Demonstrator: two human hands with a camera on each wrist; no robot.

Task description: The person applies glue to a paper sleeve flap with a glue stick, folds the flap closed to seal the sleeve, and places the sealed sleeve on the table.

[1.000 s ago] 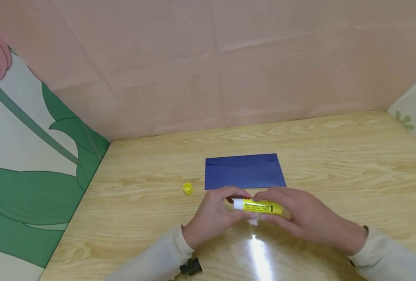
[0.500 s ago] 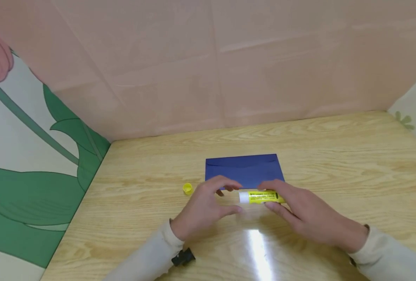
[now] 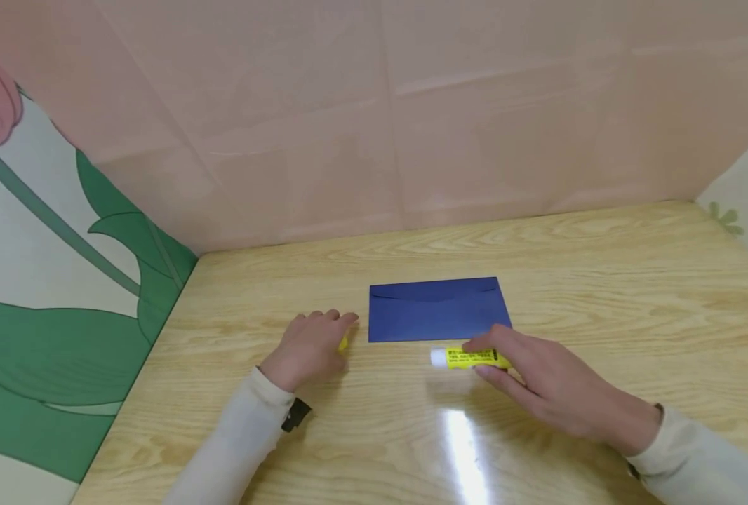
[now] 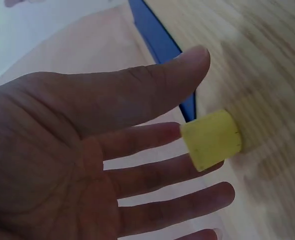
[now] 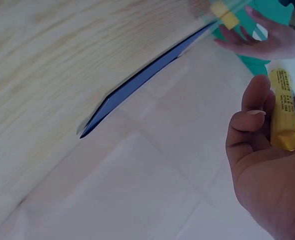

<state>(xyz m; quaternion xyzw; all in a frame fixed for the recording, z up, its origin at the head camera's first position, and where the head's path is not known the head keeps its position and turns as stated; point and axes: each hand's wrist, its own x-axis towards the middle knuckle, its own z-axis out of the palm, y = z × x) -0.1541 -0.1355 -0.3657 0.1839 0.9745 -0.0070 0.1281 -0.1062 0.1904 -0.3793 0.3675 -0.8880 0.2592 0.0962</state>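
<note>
My right hand (image 3: 553, 379) pinches a yellow glue stick (image 3: 455, 358) between thumb and fingers, its white end pointing left. In the right wrist view the printed label of the glue stick (image 5: 286, 105) shows. My left hand (image 3: 309, 348) is low over the table at the yellow cap (image 4: 212, 140), which stands on the wood. Its fingers are extended behind the cap and the thumb is spread away from it. From the head view, the left hand covers most of the cap. A blue envelope (image 3: 440, 310) lies flat between the hands, farther back.
The wooden table (image 3: 601, 280) runs back to a pinkish wall covering (image 3: 349, 140). At the left stands a panel (image 3: 52, 351) with painted green leaves. A dark strap piece (image 3: 295, 414) hangs under the left sleeve.
My left hand has let go of the glue stick and moved left to the yellow cap. The right hand has lifted slightly back with the glue stick and still holds it.
</note>
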